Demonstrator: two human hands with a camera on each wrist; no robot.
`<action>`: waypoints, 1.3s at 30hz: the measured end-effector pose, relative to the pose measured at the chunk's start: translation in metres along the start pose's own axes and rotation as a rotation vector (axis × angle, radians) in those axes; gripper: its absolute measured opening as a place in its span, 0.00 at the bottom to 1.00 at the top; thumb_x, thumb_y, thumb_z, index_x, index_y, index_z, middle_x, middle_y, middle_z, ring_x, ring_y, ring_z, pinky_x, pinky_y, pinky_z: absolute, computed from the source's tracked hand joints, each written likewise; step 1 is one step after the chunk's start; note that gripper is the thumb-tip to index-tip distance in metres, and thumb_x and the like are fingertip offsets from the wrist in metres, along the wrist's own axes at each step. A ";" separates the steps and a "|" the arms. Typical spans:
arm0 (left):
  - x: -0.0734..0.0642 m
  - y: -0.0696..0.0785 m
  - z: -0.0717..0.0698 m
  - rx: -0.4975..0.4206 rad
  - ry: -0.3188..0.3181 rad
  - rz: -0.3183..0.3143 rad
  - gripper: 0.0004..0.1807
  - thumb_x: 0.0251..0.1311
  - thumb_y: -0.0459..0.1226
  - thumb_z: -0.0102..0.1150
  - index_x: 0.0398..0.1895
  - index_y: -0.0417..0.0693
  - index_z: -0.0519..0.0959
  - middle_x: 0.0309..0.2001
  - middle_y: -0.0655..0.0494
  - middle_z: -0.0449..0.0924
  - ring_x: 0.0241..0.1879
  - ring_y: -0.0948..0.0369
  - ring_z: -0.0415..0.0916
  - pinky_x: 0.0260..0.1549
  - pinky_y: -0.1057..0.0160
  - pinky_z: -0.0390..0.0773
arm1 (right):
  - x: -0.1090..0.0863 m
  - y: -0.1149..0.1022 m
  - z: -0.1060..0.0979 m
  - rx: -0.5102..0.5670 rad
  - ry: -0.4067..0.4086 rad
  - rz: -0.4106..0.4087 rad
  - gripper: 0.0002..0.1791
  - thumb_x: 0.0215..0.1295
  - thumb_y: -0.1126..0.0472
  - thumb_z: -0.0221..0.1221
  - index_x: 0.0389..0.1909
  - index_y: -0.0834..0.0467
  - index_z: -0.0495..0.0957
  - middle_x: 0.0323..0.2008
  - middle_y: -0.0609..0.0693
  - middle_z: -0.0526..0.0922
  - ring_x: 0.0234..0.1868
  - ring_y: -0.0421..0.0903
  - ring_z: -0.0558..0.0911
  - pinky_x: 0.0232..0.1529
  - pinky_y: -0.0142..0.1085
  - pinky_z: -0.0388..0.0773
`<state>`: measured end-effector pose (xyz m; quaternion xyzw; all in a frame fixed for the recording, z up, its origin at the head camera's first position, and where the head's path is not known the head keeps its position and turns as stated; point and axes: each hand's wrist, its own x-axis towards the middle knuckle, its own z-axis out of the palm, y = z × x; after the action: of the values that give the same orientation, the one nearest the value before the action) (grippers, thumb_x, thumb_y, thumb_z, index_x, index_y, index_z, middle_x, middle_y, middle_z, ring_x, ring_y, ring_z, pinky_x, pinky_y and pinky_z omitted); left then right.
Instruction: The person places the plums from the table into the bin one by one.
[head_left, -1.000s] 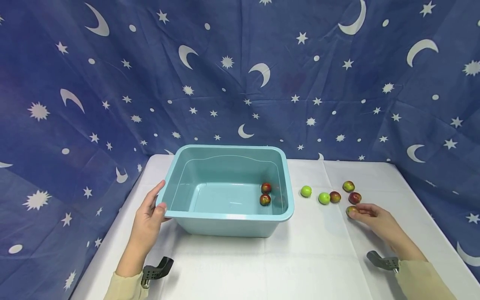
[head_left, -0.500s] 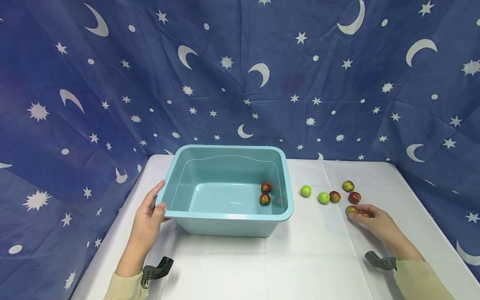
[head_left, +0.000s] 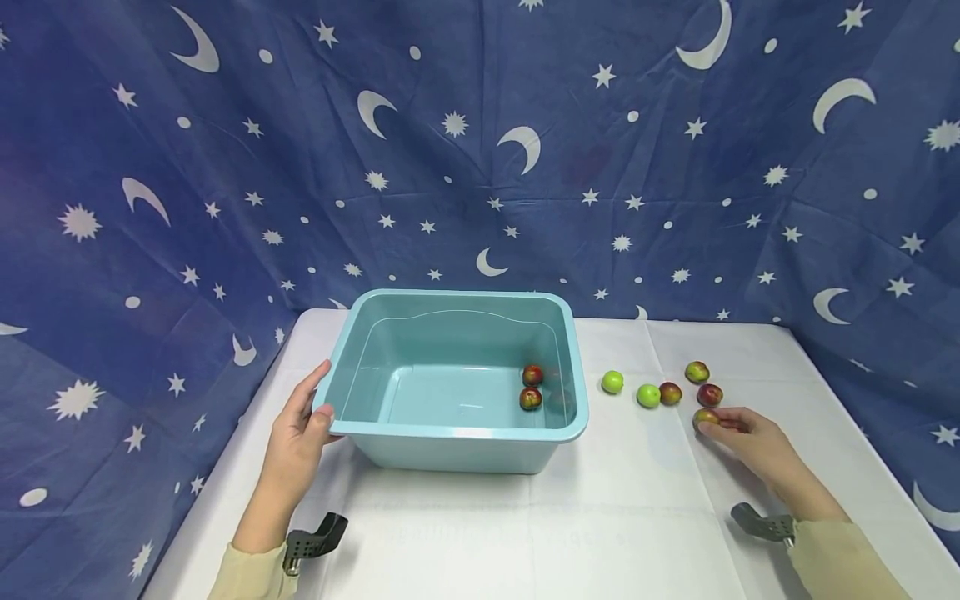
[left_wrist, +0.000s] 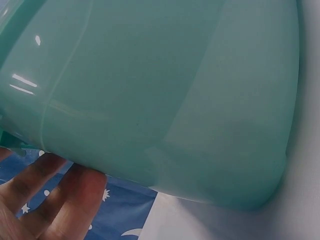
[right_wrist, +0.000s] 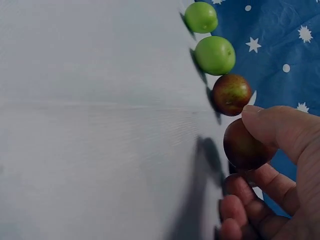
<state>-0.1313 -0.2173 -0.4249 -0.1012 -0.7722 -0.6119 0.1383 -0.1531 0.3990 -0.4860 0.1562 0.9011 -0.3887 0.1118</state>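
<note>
At the front left corner of a light teal plastic basin [head_left: 450,432], my left hand [head_left: 294,446] grips the rim, the thumb on the near side. The left wrist view shows its fingers [left_wrist: 82,200] against the basin's outer wall [left_wrist: 150,100]. My right hand [head_left: 761,446] pinches a reddish-green plum [right_wrist: 245,147] between thumb and fingers, low over the table on the right. Just beyond it lie a dark red plum [head_left: 709,395], a green-red plum [head_left: 697,372] and another red plum [head_left: 671,393]. Two bright green plums [head_left: 648,396] lie farther left.
Two red plums [head_left: 531,398] sit inside the basin near its right wall. A white cloth [head_left: 600,517] covers the table. Behind it hangs a blue curtain [head_left: 450,208] with moons and stars. A black camera mount [head_left: 763,523] is on each wrist.
</note>
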 end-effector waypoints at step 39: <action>0.000 -0.002 0.001 0.009 0.007 0.004 0.28 0.69 0.34 0.44 0.73 0.54 0.62 0.67 0.42 0.64 0.48 0.57 0.77 0.34 0.65 0.83 | -0.014 -0.184 0.003 0.338 -0.016 -0.428 0.36 0.60 0.42 0.63 0.63 0.58 0.67 0.53 0.55 0.73 0.48 0.49 0.75 0.45 0.29 0.78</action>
<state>-0.1322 -0.2166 -0.4265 -0.1000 -0.7742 -0.6085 0.1424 -0.2073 0.2748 -0.3608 -0.0244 0.8350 -0.5496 0.0066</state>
